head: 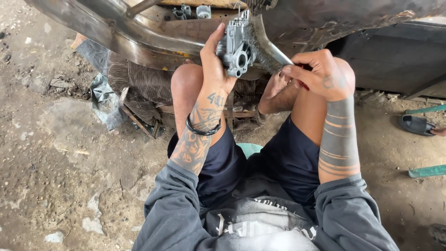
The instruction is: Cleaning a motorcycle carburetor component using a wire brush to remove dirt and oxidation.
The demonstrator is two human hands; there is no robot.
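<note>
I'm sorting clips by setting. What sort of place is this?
Probably an informal outdoor repair yard: bare dirt ground, a rusty metal body panel, and a grey engine part in the left hand.

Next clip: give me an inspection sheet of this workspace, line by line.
Surface: bare dirt ground with small stones; the person sits low, knees up.
Job's things: grey metal engine part held up in front of the knees; wire brush laid against its side.
Clutter: rags and crumpled plastic at the left, wooden slats beneath.
Grips: left hand wraps the engine part from the left; right hand grips the brush's handle.
Cables: nothing seen.
Surroundings: rusty curved metal frame overhead, dark metal box at right, a black sandal on another person's foot at the right edge.
</note>
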